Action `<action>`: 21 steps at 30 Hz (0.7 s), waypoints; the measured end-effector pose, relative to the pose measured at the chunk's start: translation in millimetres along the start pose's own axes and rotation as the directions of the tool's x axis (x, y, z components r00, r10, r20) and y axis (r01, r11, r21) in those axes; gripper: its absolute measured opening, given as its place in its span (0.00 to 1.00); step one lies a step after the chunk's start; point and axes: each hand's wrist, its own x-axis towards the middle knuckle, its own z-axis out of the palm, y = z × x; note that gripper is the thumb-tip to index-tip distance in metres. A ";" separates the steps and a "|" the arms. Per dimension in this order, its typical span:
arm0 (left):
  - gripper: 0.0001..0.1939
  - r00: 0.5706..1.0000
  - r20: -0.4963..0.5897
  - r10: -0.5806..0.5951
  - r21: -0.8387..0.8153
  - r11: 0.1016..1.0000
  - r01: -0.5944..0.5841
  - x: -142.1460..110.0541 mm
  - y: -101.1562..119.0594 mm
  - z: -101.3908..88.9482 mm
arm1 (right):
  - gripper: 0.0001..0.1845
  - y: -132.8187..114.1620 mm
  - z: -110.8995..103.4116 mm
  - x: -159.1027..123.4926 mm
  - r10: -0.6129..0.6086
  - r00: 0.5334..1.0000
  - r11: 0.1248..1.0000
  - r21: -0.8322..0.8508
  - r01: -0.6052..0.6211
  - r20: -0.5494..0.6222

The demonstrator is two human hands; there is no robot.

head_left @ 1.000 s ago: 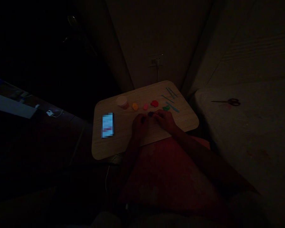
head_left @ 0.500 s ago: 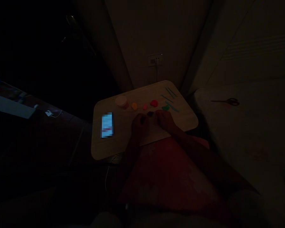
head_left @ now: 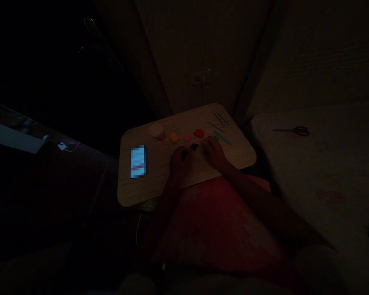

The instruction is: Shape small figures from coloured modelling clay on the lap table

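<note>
In the dim head view, my left hand (head_left: 178, 160) rests over the near part of the small wooden table (head_left: 160, 180). Its fingers are curled around a dark spot, perhaps a piece of dark clay, too dark to make out. My right hand (head_left: 214, 152) is closed, fingertips pinched together; whatever is in them is hidden. Between the hands lies a dark purple-looking lump (head_left: 194, 146), apart from both. Just beyond are a red lump (head_left: 199, 133), a pink lump (head_left: 187, 137) and an orange lump (head_left: 174, 137). A green lump (head_left: 216, 138) is partly covered by my right hand.
Several teal sticks (head_left: 221, 119) and a flat teal modelling knife (head_left: 223, 137) lie at the table's far right. A tub (head_left: 157, 132) stands at the back left, behind a lit phone (head_left: 138, 162). Scissors (head_left: 295, 131) lie on the pale surface to the right.
My right hand has lifted its fingertips slightly away from me and now covers more of the green lump. My left hand stays nearly in place.
</note>
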 end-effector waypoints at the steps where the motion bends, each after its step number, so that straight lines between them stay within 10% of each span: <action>1: 0.03 1.000 -0.002 0.003 0.000 1.000 -0.003 0.2 -0.4 0.0 | 0.16 0.5 0.2 0.1 0.000 1.000 1.000 -0.003 0.000 0.006; 21: 0.03 1.000 -0.009 -0.001 0.012 1.000 0.001 -0.5 -0.8 0.6 | 0.18 -8.5 -1.6 -1.4 0.050 0.996 0.998 -0.052 -0.046 0.077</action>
